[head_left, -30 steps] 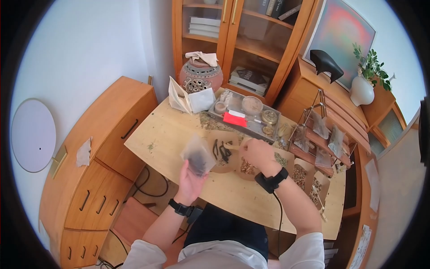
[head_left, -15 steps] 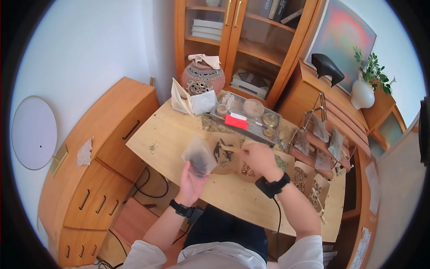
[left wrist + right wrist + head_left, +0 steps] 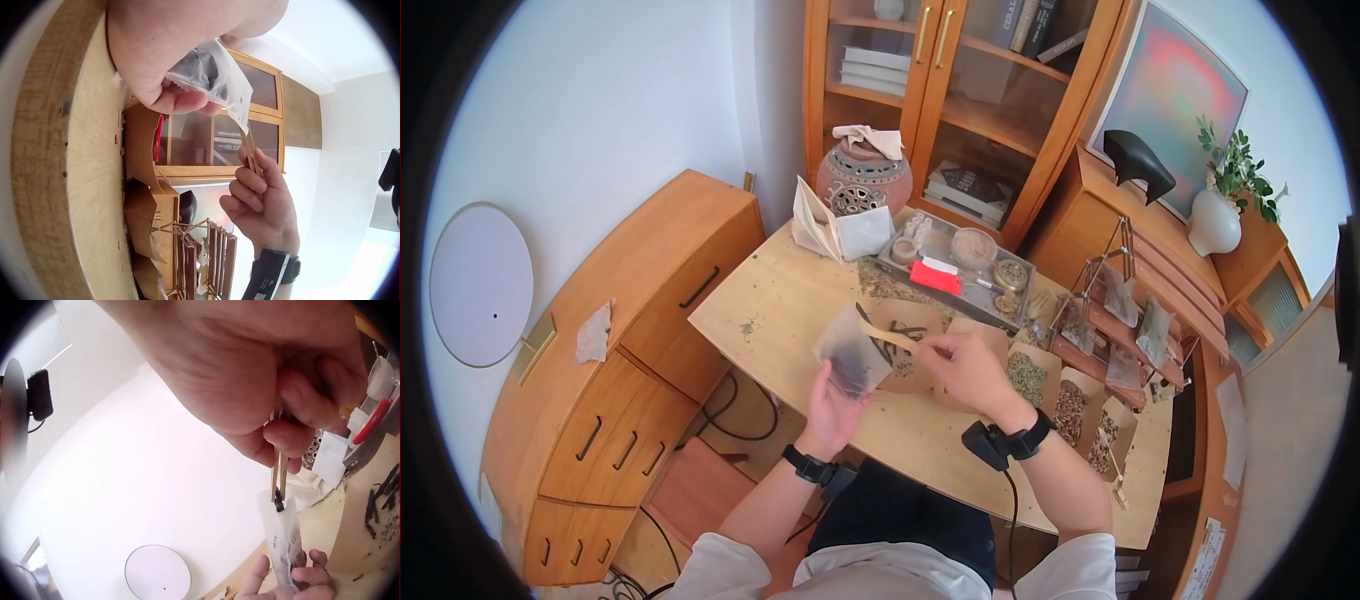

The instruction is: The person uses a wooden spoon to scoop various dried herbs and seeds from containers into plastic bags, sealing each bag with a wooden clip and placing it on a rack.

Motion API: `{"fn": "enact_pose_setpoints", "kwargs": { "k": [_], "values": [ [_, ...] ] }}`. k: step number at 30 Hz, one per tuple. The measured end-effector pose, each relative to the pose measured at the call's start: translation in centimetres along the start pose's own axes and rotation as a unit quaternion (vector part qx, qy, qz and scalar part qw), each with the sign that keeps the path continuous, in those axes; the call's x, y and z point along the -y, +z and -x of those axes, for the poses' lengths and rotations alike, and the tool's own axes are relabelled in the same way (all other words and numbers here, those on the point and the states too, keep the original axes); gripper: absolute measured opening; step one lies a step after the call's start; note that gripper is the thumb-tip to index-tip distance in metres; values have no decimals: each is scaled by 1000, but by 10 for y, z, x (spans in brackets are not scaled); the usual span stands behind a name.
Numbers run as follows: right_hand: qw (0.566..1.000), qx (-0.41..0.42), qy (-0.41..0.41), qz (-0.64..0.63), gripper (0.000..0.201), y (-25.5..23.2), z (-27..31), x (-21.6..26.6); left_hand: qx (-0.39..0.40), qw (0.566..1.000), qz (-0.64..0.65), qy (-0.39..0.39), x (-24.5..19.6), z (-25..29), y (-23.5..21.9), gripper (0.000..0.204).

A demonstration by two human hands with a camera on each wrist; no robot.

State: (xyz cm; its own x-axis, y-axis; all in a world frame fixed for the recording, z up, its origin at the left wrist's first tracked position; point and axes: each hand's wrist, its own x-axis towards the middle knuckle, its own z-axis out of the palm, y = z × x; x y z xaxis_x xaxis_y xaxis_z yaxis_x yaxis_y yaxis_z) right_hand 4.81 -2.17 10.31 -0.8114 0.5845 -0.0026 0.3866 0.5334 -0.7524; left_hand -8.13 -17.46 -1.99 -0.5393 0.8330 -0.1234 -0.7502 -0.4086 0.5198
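My left hand (image 3: pixel 832 415) holds a translucent bag (image 3: pixel 848 340) upright from below, with dark pieces inside it. Bamboo tweezers (image 3: pixel 284 472) are pinched in my right hand (image 3: pixel 972 372), thumb and fingers on their upper end. Between their tips is a thin, dark dried stick (image 3: pixel 279 501), right at the bag's mouth in the right wrist view. Just right of the bag, a brown paper tray (image 3: pixel 920 381) on the table holds several more dark dried sticks (image 3: pixel 390 490). The left wrist view shows the tweezers meeting the bag's top corner.
More paper trays with dried green leaves (image 3: pixel 1027 380) and brown chips (image 3: pixel 1068 410) line the table's right side. Behind lies a grey tray (image 3: pixel 1018 318) with jars and a red item (image 3: pixel 935 277). A small wooden rack (image 3: pixel 1090 350) bears filled bags.
My right hand has moved left from over the trays, bringing the tweezers with a dark stick to the bag's mouth. The left hand keeps holding the bag in nearly the same place.
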Motion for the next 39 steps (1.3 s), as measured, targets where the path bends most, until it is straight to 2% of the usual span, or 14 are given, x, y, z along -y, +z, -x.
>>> {"fn": "enact_pose_setpoints", "kwargs": {
  "k": [4,10,14,17,20,23,26,27,30,33,36,39],
  "values": [
    [999,-6,-14,42,29,10,4,6,43,999,-8,0,0,-1,-6,45],
    [997,30,-6,69,29,4,9,14,17,1000,-5,3,1,0,-2,46],
    [998,24,-3,61,29,-7,9,15,48,999,-7,3,1,-1,-8,46],
    [994,64,-26,88,28,-6,6,13,43,999,0,-3,3,-2,-9,46],
    [998,26,-11,53,30,-9,6,11,26,1000,3,-1,3,-2,-5,47],
    [996,-36,-4,81,28,-27,-3,4,-2,1000,7,3,2,1,-3,48],
    [975,-19,-26,219,25,-35,-11,-19,10,1000,9,-2,3,-1,-6,47],
    [963,13,-38,266,24,-37,-14,-28,6,1000,9,0,1,0,-1,47],
    [935,20,-43,351,22,-34,-16,-43,1,1000,15,0,1,0,1,46],
    [916,32,-41,398,20,-28,-22,-48,5,1000,14,-1,1,0,-1,44],
    [920,-2,-86,382,15,-20,-30,-49,18,1000,12,-2,1,-1,-4,44],
    [909,27,-80,409,17,-18,-40,-43,13,1000,15,-1,3,-2,-4,43]
  ]
}}
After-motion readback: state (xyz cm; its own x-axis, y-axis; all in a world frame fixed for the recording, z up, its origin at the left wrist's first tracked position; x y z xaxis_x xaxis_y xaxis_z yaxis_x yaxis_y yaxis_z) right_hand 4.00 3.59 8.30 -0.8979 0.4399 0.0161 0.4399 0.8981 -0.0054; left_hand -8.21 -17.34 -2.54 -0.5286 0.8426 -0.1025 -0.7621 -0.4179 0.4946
